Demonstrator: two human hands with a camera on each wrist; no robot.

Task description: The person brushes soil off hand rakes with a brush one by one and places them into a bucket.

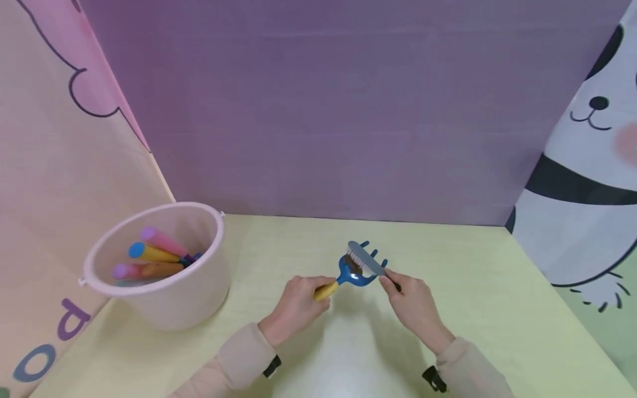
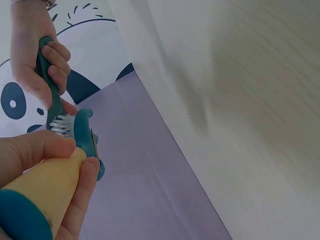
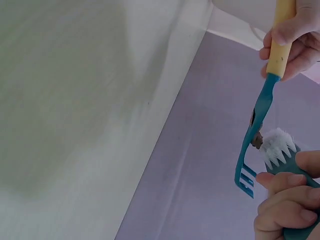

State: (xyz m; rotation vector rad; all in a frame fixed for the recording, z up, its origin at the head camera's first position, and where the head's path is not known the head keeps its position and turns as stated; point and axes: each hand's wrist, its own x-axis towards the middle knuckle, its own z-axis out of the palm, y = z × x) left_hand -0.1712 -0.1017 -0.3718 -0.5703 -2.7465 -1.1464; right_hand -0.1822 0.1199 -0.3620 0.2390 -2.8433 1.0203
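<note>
My left hand (image 1: 297,309) grips the yellow handle of a small garden rake (image 1: 358,280) with a blue head and short prongs. A brown clump of dirt (image 3: 257,140) clings to the face of that head. In my right hand (image 1: 414,305) is a scrub brush (image 1: 367,257) with a grey-teal back and white bristles. Its bristles face the rake head and sit right at the dirt in the head view. Both tools are held up above the table, the rake's prongs pointing away from me. Fingers of the right hand wrap the brush handle (image 2: 44,65).
To the left stands a pale pink bucket (image 1: 174,304) holding several tools with pink, orange and yellow handles (image 1: 156,253). The pale table (image 1: 478,276) ends at a purple backdrop (image 1: 318,110). A panel with a printed panda (image 1: 577,237) borders the right side.
</note>
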